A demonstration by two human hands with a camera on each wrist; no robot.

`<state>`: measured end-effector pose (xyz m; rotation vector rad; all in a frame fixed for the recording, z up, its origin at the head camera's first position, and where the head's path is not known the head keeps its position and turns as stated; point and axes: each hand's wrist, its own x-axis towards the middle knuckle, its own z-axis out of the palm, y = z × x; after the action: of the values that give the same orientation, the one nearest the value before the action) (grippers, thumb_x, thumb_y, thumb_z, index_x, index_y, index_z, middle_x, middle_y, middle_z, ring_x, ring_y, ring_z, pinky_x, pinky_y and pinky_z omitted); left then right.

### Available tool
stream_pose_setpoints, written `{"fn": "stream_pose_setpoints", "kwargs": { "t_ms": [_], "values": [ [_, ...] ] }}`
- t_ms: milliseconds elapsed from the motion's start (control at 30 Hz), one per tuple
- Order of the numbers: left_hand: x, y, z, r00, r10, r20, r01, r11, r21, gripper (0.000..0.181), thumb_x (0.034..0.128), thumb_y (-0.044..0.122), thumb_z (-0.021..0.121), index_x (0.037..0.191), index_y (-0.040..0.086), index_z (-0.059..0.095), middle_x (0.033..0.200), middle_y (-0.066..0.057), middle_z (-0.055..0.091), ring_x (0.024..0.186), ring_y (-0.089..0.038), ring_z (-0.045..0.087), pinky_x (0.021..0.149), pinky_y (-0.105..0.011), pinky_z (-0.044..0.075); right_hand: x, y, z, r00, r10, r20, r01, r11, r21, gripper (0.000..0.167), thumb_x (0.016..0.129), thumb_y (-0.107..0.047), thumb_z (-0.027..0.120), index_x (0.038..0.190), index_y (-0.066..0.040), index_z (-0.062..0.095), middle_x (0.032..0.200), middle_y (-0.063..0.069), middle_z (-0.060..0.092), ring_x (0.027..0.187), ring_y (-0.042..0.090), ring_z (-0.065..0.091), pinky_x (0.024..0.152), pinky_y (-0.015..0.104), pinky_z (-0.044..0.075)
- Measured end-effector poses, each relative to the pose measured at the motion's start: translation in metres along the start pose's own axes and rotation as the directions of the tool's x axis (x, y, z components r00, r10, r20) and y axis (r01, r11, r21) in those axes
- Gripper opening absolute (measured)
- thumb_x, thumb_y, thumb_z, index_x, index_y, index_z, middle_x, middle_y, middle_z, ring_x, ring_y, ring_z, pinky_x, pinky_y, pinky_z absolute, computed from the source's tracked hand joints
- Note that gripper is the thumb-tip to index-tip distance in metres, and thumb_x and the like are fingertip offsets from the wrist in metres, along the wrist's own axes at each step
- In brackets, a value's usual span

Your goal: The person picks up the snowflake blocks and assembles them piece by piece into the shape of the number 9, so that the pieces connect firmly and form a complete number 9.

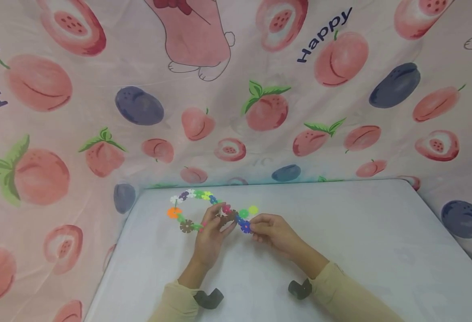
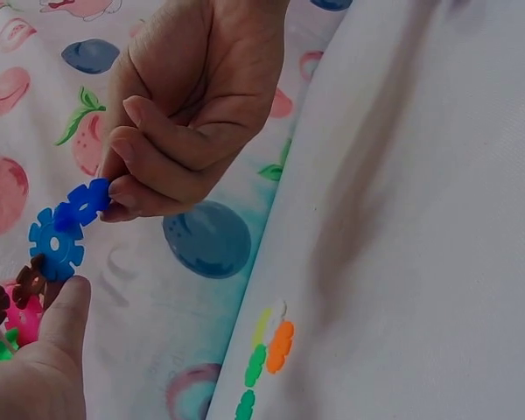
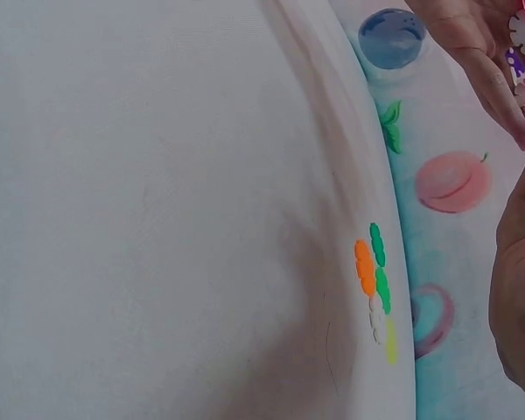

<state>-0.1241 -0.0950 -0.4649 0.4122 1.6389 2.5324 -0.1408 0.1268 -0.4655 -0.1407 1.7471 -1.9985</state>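
Observation:
A chain of interlocking flower-shaped plastic discs in many colours hangs from my left hand (image 1: 209,241) in a loop, with an orange disc (image 1: 174,213) and a brown disc (image 1: 186,226) on its left side. The left thumb and fingers grip the chain near brown and pink discs. At the chain's right end, my right hand (image 1: 274,230) pinches a dark blue disc (image 2: 89,201) between thumb and fingers. This disc meets a lighter blue disc (image 2: 57,243) beside the left thumb. In the right wrist view the joint is mostly hidden.
Loose discs lie near the white table's (image 1: 360,250) far edge: orange (image 2: 280,347), green (image 2: 255,366), white (image 3: 375,321) and yellow (image 3: 391,341). A fruit-printed cloth (image 1: 236,98) rises behind the table. Black bands (image 1: 209,298) sit at both wrists.

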Motion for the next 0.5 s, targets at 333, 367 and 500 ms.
{"fn": "stream_pose_setpoints", "kwargs": {
  "t_ms": [333, 367, 500],
  "values": [
    [-0.0001, 0.0021, 0.0028, 1.000, 0.019, -0.010, -0.019, 1.000, 0.020, 0.035, 0.1039, 0.016, 0.034, 0.135, 0.020, 0.048, 0.129, -0.008, 0.051, 0.121, -0.018, 0.059, 0.111, -0.043, 0.048, 0.0006, 0.0031, -0.0027, 1.000, -0.010, 0.017, 0.010, 1.000, -0.026, 0.020, 0.098, -0.016, 0.067, 0.109, 0.000, 0.065, 0.085, 0.003, 0.068, 0.074, 0.014, 0.060, 0.071, 0.022, 0.055],
    [-0.0001, 0.0023, 0.0030, 1.000, 0.020, -0.010, -0.019, 1.000, 0.022, 0.035, 0.1040, 0.016, 0.034, 0.135, 0.020, 0.048, 0.129, -0.008, 0.051, 0.121, -0.018, 0.059, 0.111, -0.043, 0.048, 0.0007, 0.0033, -0.0030, 1.000, -0.010, 0.018, 0.011, 0.999, -0.030, 0.020, 0.098, -0.017, 0.067, 0.109, 0.000, 0.064, 0.085, 0.003, 0.068, 0.075, 0.014, 0.060, 0.071, 0.022, 0.056],
    [-0.0004, 0.0026, 0.0031, 1.000, 0.021, -0.007, -0.020, 0.999, 0.036, 0.035, 0.1040, 0.017, 0.033, 0.136, 0.020, 0.048, 0.130, -0.009, 0.050, 0.122, -0.018, 0.060, 0.111, -0.045, 0.047, 0.0001, 0.0029, -0.0035, 1.000, -0.016, 0.022, 0.016, 0.999, -0.037, 0.020, 0.098, -0.017, 0.067, 0.109, 0.000, 0.064, 0.086, 0.005, 0.068, 0.074, 0.014, 0.060, 0.072, 0.022, 0.056]
  ]
}}
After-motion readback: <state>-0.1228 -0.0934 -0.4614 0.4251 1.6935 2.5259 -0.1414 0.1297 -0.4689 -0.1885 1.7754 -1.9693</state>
